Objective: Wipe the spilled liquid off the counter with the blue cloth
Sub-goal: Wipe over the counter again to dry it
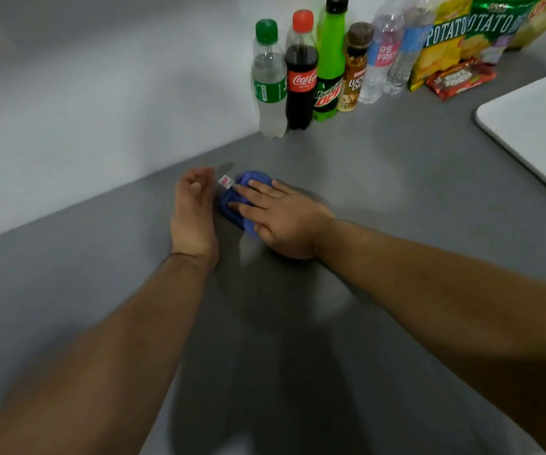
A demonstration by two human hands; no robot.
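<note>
Closest to us, both bare forearms reach out over the matte grey worktop (396, 178), throwing soft shadows across it. Our left hand (192, 208) stands on its edge, fingers loosely curled and half open, gripping nothing, just beside the cloth. Our right hand (281, 218) lies palm down with fingers spread flat, pressing on the folded blue cloth (232, 208) rather than gripping it. That cloth sits near the worktop's back edge where it meets the white wall, with a small white-and-red tag (226, 181) sticking out of its far side. Can't honestly make out any wet patch from here, the surface just looks grey and a bit blurry.

Further back, along the wall, we've got a row of bottles standing upright: a clear soda bottle with a green cap (269, 80), a dark cola bottle with a red cap (301, 73), a bright green plastic bottle with a black cap (330, 60), a brown coffee drink bottle (354, 67), then two clear water bottles (393, 50). Past those, toward the far right corner, lean yellow and green potato chip bags (461, 34), with a red snack packet (460, 78) lying flat in front. A white rounded tray (534, 126) sits at the right edge.
</note>
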